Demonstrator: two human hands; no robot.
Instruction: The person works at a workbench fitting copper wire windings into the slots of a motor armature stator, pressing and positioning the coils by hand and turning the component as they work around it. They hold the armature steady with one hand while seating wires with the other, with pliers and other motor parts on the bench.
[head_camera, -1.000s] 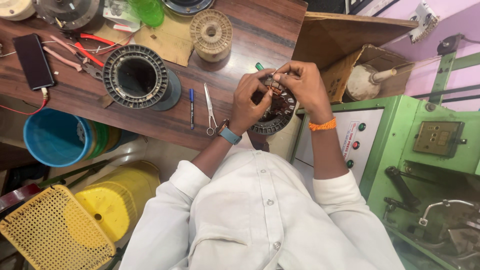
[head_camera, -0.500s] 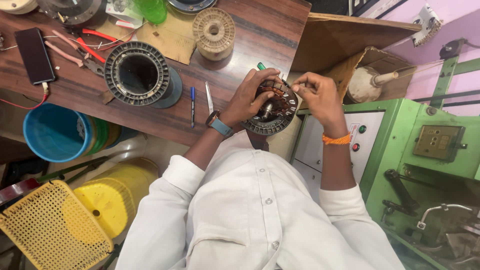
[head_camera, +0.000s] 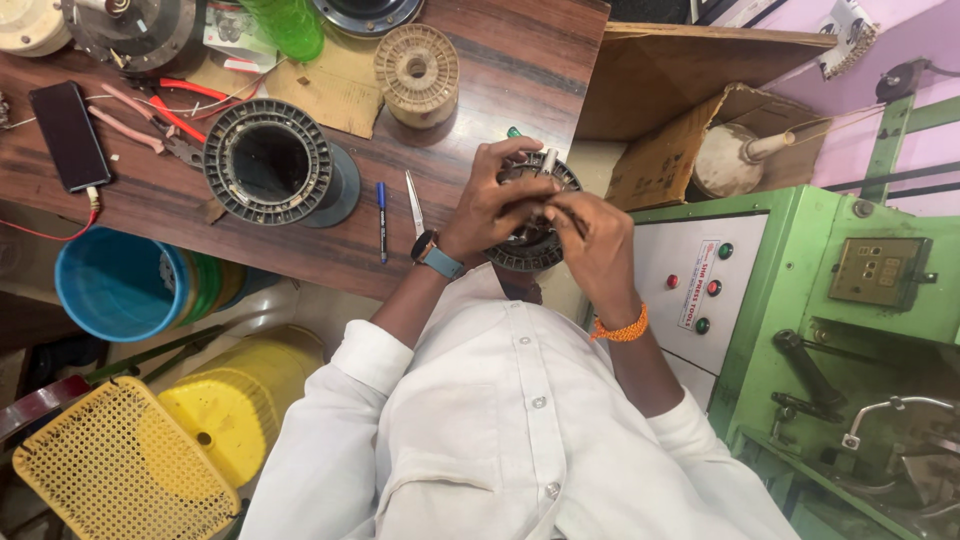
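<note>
A small round stator (head_camera: 530, 255) with copper windings is held just past the edge of the brown wooden table (head_camera: 500, 60). My left hand (head_camera: 490, 200), with a watch on the wrist, grips it from the left and over the top. My right hand (head_camera: 595, 240), with an orange band on the wrist, is closed over its right side, fingertips pressed to the windings at the centre. A thin white piece (head_camera: 548, 160) sticks up at the stator's top edge between my fingers. The stator's middle is hidden by both hands.
On the table lie a larger ribbed stator (head_camera: 268, 160), a blue pen (head_camera: 381, 220), scissors (head_camera: 414, 203), a wire spool (head_camera: 417, 70), red pliers (head_camera: 165, 110) and a phone (head_camera: 68, 135). A green control machine (head_camera: 850, 300) stands right; a blue bucket (head_camera: 115, 285) and yellow basket (head_camera: 120, 470) below left.
My right hand has come down from the stator's upper right rim to its centre, close against my left hand. The stator has stayed in about the same place.
</note>
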